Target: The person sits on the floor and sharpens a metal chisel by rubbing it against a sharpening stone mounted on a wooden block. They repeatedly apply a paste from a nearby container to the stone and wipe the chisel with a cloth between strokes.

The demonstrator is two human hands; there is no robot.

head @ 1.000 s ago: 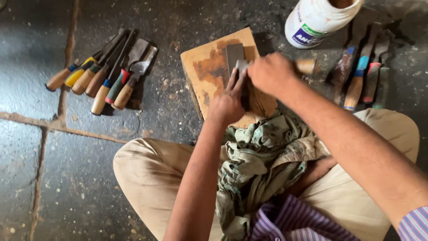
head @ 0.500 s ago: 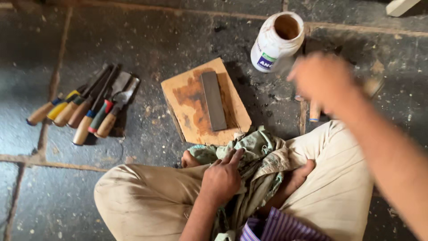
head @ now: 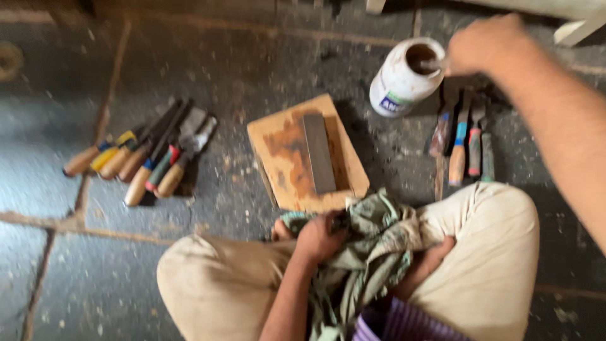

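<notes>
Right hand (head: 489, 44): closed on something, perhaps a tool, at the white jar (head: 401, 79) mouth.
Left hand (head: 319, 237): gripping green rag (head: 372, 246).
Sharpening stone (head: 319, 153): long axis pointing away, on wooden board (head: 284, 158).

I sit on a dark grey stone floor (head: 208, 63) with dusty brown cracks. At one o'clock, a pale wooden furniture leg (head: 577, 28) stands.

Soft, even daylight; dim stone floor (head: 95, 278), faint shadows. Motion blur smears everything, worst at the right hand (head: 486, 44) and the white jar (head: 399, 79) beside it.
</notes>
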